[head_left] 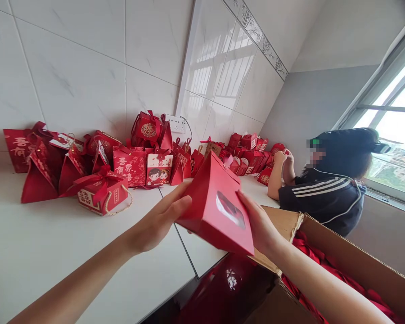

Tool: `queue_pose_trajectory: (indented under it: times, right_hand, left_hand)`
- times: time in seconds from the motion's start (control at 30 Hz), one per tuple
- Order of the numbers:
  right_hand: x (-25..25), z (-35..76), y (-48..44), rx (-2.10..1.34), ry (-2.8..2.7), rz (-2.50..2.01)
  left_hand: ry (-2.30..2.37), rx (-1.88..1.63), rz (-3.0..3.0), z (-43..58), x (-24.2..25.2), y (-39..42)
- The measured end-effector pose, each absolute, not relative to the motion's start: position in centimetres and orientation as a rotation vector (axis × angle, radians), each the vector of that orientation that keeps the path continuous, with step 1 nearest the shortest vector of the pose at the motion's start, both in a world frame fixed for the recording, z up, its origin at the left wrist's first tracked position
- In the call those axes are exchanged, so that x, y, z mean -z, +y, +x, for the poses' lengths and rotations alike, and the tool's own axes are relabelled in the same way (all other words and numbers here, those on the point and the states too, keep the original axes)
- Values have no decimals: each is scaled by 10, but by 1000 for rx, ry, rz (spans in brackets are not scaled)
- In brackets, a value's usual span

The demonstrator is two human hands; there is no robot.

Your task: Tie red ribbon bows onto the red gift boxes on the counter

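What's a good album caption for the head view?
Left hand and right hand hold a red box near a counter lined with decorated packages.

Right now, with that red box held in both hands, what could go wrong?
The left hand and right hand hold the red box from opposite sides, so too hard a squeeze might dent it. Its clear window is close to the right hand and could get smudged. The right forearm crosses the open cardboard carton in view, so it might catch the ragged edge.

Gift boxes [130, 165] stand on the counter [37, 243] behind the held box [205, 211], carton [364, 263] at right.
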State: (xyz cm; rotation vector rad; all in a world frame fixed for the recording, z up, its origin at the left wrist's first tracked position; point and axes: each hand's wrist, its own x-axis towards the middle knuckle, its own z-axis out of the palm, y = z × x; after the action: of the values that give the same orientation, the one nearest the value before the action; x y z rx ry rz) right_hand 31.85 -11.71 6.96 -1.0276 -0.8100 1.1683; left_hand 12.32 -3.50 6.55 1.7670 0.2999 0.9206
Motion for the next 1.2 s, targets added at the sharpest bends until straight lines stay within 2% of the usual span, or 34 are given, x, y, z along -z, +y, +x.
queue_pose_trajectory:
  times: [0.1,0.17,0.47,0.7,0.93,1.2]
  right_hand:
    - [-62,318,-112,-1458,-629,-931]
    - [-57,317,-112,-1554,-575,-913]
    - [-52,313,-112,-1635,-512,-924]
    - [-48,317,-109,-1423,-671,-906]
    - [-70,322,-121,-1067,-897,-1033]
    - [-81,343,-194,-992,-1127,-1266]
  left_hand:
    - [197,-695,1675,121,-71,-36]
    - [186,-679,1665,120,-75,-38]
    - [251,-716,1619,118,-83,-50]
    - [364,-711,1693,117,-83,-57]
    - [521,-714,1622,127,-69,-56]
    - [279,-520,1497,146,-34,-72]
